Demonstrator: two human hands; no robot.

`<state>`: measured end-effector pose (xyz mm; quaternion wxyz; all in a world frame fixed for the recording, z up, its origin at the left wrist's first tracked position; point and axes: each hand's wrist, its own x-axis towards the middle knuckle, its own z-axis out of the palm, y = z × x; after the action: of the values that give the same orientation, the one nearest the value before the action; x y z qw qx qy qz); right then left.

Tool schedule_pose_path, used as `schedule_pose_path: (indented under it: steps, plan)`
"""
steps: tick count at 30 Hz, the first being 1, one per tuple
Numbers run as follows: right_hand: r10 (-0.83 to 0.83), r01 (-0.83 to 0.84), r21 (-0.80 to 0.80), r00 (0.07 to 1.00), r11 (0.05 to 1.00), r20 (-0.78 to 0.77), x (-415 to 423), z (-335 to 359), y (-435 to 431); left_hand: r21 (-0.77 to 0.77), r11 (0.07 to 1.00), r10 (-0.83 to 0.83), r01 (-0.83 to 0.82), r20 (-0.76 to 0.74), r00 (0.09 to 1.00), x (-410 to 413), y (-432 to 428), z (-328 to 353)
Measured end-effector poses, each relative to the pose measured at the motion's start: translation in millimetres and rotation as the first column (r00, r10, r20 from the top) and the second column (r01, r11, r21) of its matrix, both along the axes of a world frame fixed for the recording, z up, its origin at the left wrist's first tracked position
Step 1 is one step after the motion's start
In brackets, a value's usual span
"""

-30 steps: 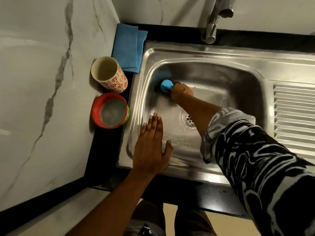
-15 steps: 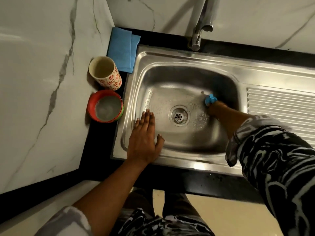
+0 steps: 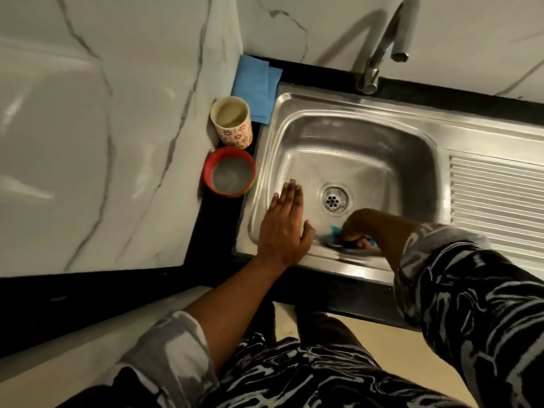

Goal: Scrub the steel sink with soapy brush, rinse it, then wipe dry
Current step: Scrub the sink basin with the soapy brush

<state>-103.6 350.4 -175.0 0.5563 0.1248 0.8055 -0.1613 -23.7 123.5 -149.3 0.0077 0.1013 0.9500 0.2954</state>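
- Since the earlier frame our right hand (image 3: 360, 228) has carried the brush (image 3: 334, 233) from the right wall of the sink (image 3: 353, 106) to its near wall, just this side of the drain (image 3: 334, 200). Our left hand (image 3: 284, 231) has kept its place.
- We curl the right hand's fingers tightly round the brush, knuckles up. Only a blurred edge of blue plastic shows beneath them, low against the steel.
- We lay the left hand flat on the sink's near-left rim, gripping nothing. Its fingers are straight and together, the thumb is spread, and the fingertips reach out over the bowl of the sink.
- Our right forearm comes in from the right, its black-and-white patterned sleeve (image 3: 471, 290) pushed back from the wrist.
- We see brushed steel with a wet sheen and a deep rectangular hollow with rounded corners. The drain is round and perforated, and a ribbed draining board (image 3: 494, 201) lies to the right.
- Behind the sink a curved steel tap (image 3: 382, 45) rises from the black counter (image 3: 217, 225).
- Left of the sink stands a round red bowl (image 3: 207, 172), greyish inside. A cream cup (image 3: 235, 134) with red flowers stands just beside it, and a folded blue cloth (image 3: 254, 83) lies in the corner.
- We are hemmed in by glossy white marble (image 3: 88, 142) with grey veins.
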Motion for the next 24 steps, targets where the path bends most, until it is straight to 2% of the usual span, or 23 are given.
schedule_pose_path:
  steps: [1, 2, 3, 4, 6, 8, 9, 10, 15, 17, 20, 22, 24]
  plan:
    - [0.097, -0.097, -0.014, 0.994, 0.995, 0.049, 6.0, 7.4, -26.7, 0.007, 1.0, 0.008, -0.008, -0.009, 1.0, 1.4, -2.4, 1.1]
    - [0.154, -0.152, -0.067, 0.987, 0.986, 0.035, 8.5, 12.5, -49.8, 0.012, 1.0, 0.017, -0.016, -0.011, 1.0, 3.9, -3.9, 1.6]
    - [0.139, -0.138, -0.156, 0.99, 0.978, -0.001, 10.8, 7.0, -71.3, 0.017, 0.999, 0.033, -0.033, -0.009, 0.999, 7.9, -7.8, 1.9]
    - [0.145, -0.15, -0.175, 0.989, 0.973, -0.042, 13.7, 8.3, -91.9, 0.019, 0.999, 0.045, -0.045, -0.01, 0.999, 12.9, -11.5, 1.8]
    - [0.174, -0.203, -0.126, 0.962, 0.971, -0.21, 15.5, -5.1, -100.7, 0.0, 1.0, 0.031, -0.031, -0.03, 0.999, 20.8, -24.3, -1.3]
    - [-0.021, -0.053, -0.189, 0.929, 0.98, -0.369, 19.9, 2.0, -90.6, -0.036, 0.999, -0.012, 0.011, -0.044, 0.999, 24.8, -37.6, -6.1]
    - [-0.114, 0.016, -0.217, 0.888, 0.976, -0.445, 19.8, 10.7, -82.2, -0.053, 0.998, -0.023, 0.02, -0.045, 0.999, 25.4, -42.3, -7.4]
    - [-0.138, 0.021, -0.218, 0.833, 0.976, -0.536, 16.1, 24.6, -74.3, -0.063, 0.998, -0.028, 0.025, -0.045, 0.999, 25.6, -45.0, -7.6]
    - [-0.015, -0.267, -0.183, 0.528, 0.946, -0.849, -23.6, 113.2, -85.0, -0.123, 0.992, 0.02, -0.022, -0.019, 1.0, 31.0, -41.5, -3.0]
    - [0.005, -0.391, -0.186, 0.44, 0.902, -0.898, -35.9, 140.7, -114.8, -0.156, 0.986, 0.065, -0.063, 0.006, 0.998, 31.5, -42.6, -1.3]
    - [0.171, -0.565, -0.089, 0.39, 0.82, -0.905, -47.7, 151.9, -168.6, -0.179, 0.98, 0.088, -0.082, 0.023, 0.996, 31.4, -42.5, 0.7]
    - [0.278, -0.613, 0.016, 0.334, 0.79, -0.901, -52.5, 148.3, -195.6, -0.189, 0.98, 0.072, -0.064, 0.033, 0.997, 29.5, -42.0, 1.3]
    - [0.359, -0.622, 0.088, 0.324, 0.778, -0.875, -55.6, 139.6, -213.2, -0.199, 0.978, 0.065, -0.055, 0.044, 0.997, 28.2, -41.4, 2.0]
